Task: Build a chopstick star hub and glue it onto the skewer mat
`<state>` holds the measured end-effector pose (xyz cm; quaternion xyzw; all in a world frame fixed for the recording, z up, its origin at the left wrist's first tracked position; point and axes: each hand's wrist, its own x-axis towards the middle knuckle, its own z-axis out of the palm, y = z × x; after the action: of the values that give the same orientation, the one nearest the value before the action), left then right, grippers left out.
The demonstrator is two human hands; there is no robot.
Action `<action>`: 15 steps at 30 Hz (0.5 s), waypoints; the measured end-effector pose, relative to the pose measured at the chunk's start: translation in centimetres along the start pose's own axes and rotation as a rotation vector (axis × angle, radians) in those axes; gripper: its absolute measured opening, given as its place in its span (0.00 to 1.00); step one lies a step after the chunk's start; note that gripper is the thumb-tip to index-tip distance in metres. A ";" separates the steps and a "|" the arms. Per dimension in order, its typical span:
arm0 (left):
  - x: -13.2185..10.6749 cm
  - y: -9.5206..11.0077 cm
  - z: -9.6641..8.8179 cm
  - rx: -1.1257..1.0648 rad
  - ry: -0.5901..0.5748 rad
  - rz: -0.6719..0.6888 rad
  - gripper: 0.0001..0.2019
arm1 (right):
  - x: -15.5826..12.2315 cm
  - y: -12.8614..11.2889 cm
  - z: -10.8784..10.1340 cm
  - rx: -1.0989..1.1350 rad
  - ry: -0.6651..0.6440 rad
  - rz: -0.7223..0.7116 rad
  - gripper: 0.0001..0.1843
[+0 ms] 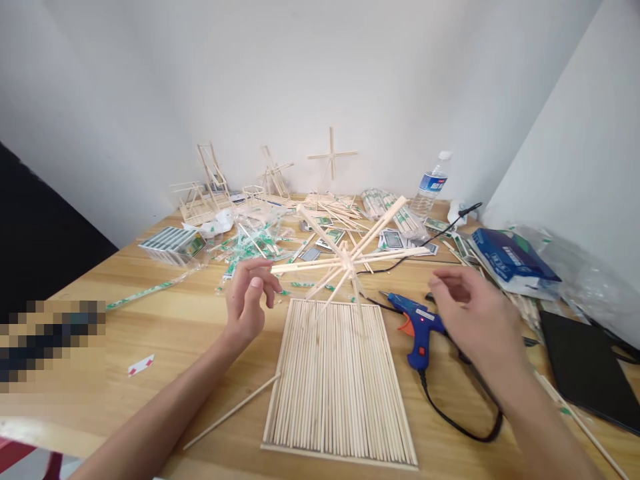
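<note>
A windmill-like frame of wooden sticks point(346, 257), its paired arms spreading from a centre hub, stands over the far end of a flat panel of sticks laid side by side point(335, 380). My left hand point(250, 297) is beside the end of the frame's left arm, fingers loosely bent and apart; whether it touches that arm is unclear. To the right, my right hand point(473, 313) hovers over the back of a blue glue gun point(420, 320). Its fingers are curled loosely, with a gap at the thumb and nothing visible between. The glue gun lies on its side, a small red light showing.
One loose stick point(233, 410) lies left of the panel. Behind are plastic wrappers point(255, 233), stick models point(200, 200), a water bottle point(433, 183) and a clear box point(173, 245). At right lie a blue packet point(515, 260) and a black flat object point(590, 367). The gun's cord point(465, 433) loops nearby.
</note>
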<state>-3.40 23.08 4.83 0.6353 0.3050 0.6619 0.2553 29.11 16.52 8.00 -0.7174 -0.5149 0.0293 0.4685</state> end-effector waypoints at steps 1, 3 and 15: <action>-0.1 -0.1 0.1 0.009 -0.012 -0.012 0.13 | 0.9 0.9 -1.0 -0.106 -0.038 0.006 0.11; -0.3 -0.2 0.2 0.023 -0.043 -0.031 0.13 | 2.6 3.0 -3.3 -0.194 -0.018 0.042 0.12; -0.7 -0.6 0.2 0.140 -0.173 0.037 0.12 | 4.5 14.1 -10.7 -0.465 0.117 0.666 0.27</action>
<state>-3.15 22.97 3.95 0.7119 0.3156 0.5863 0.2233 46.89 12.71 6.04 -0.9320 -0.2199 0.0215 0.2873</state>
